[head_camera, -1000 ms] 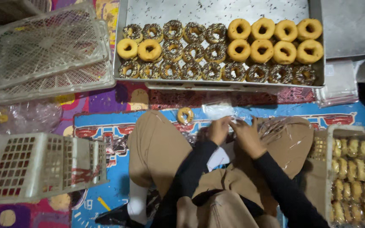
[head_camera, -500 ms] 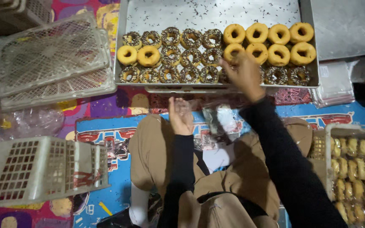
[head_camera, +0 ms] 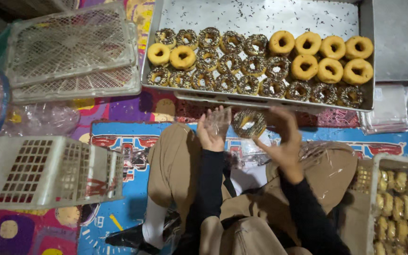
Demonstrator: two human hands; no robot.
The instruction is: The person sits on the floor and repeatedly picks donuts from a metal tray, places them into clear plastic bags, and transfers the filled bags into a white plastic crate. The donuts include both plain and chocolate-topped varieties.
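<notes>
A patterned floor mat [head_camera: 133, 111] in purple and blue is being sat on by the person, whose tan trousers [head_camera: 175, 165] are filling the lower middle. A big metal tray [head_camera: 260, 14] is being seen at the top, carrying rows of ring doughnuts: plain glazed ones [head_camera: 329, 59] are being grouped at the right end, sprinkled ones [head_camera: 232, 63] across the middle and left. White plastic lattice trays [head_camera: 72, 47] are being stacked at upper left, and a white plastic crate [head_camera: 43, 170] is lying on its side at left. A basket of packed doughnuts [head_camera: 402, 208] is being shown at lower right, with a pile of clear bags [head_camera: 388, 111] above it. The sprinkled doughnut [head_camera: 249, 123] is being held up just below the tray's near edge, between the two hands. It is being pinched by the right hand [head_camera: 284, 141], fingers curled around its right side. A clear plastic bag [head_camera: 219, 122] is being gripped by the left hand [head_camera: 211, 134], fingers closed on the film, just beside the doughnut.
</notes>
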